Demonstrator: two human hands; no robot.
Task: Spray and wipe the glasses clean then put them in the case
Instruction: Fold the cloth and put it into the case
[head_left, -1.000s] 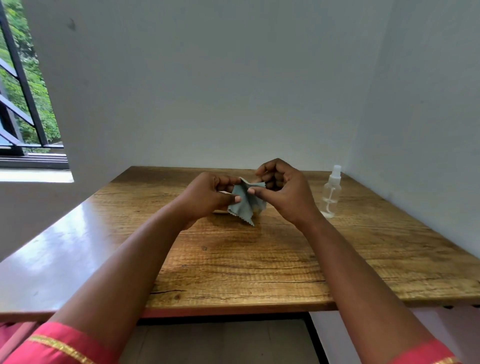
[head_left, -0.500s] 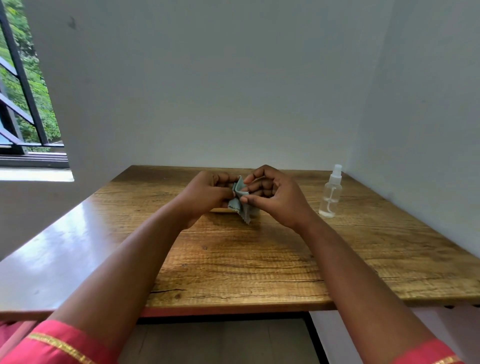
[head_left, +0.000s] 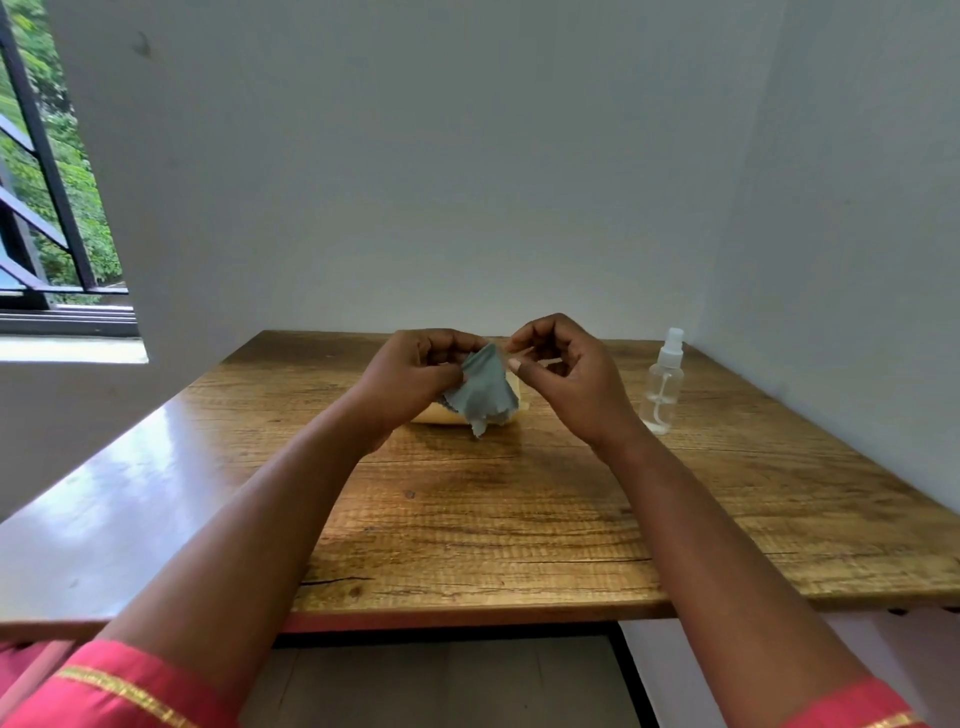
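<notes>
My left hand (head_left: 410, 384) grips a grey-green wiping cloth (head_left: 485, 395), which hangs loose from its fingers above the table. My right hand (head_left: 571, 379) is just right of the cloth, fingers curled, pinching a thin pale piece of the glasses (head_left: 543, 359). The rest of the glasses is hidden by hands and cloth. A cream-coloured case (head_left: 436, 415) lies on the table under and behind both hands, mostly covered. A clear spray bottle (head_left: 662, 389) with a white top stands upright to the right of my right hand, untouched.
The wooden table (head_left: 519, 519) fits into a corner, with white walls behind and to the right. A barred window (head_left: 47, 208) is at the far left. The table's front edge runs just above my forearms' elbows.
My hands, pressed together on the bunched cloth half a second ago, have drawn apart and risen a little. The cloth now hangs open from my left hand alone.
</notes>
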